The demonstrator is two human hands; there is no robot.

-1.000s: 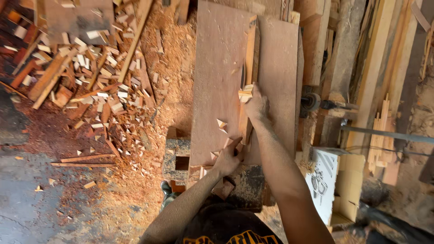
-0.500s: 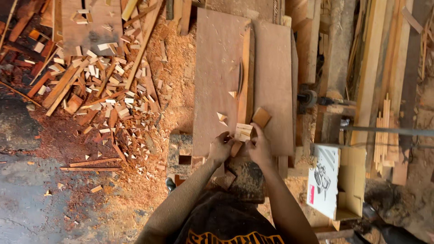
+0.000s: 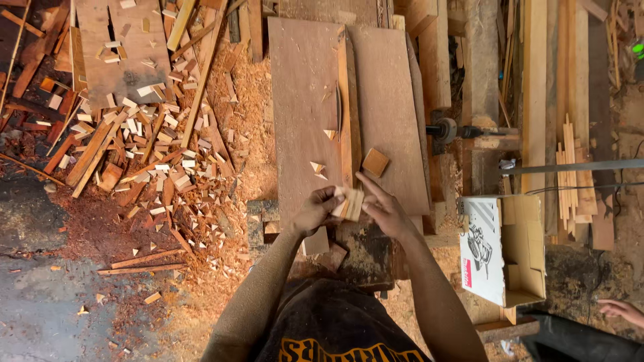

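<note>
While we look down over the saw table [image 3: 302, 100], a broad reddish-brown board with a raised wooden fence [image 3: 349, 114] running away from us down its middle, we see an open cardboard box [image 3: 513, 248] just right of the table's near end, its white flap bearing a black drawing and a small red patch. Both our hands meet at the table's near edge: the left hand [image 3: 315, 211] pinches a small pale wood block [image 3: 350, 203] from the left, and the right hand [image 3: 386, 211] closes on it from the right with the index finger stretched along its top. We judge the block's long axis to run roughly away from us, tilted slightly rightward. Just beyond it, right of the fence, lies a small square offcut [image 3: 375, 162]. Left of the table, wood scraps [image 3: 134, 127] litter the sawdust.
</note>
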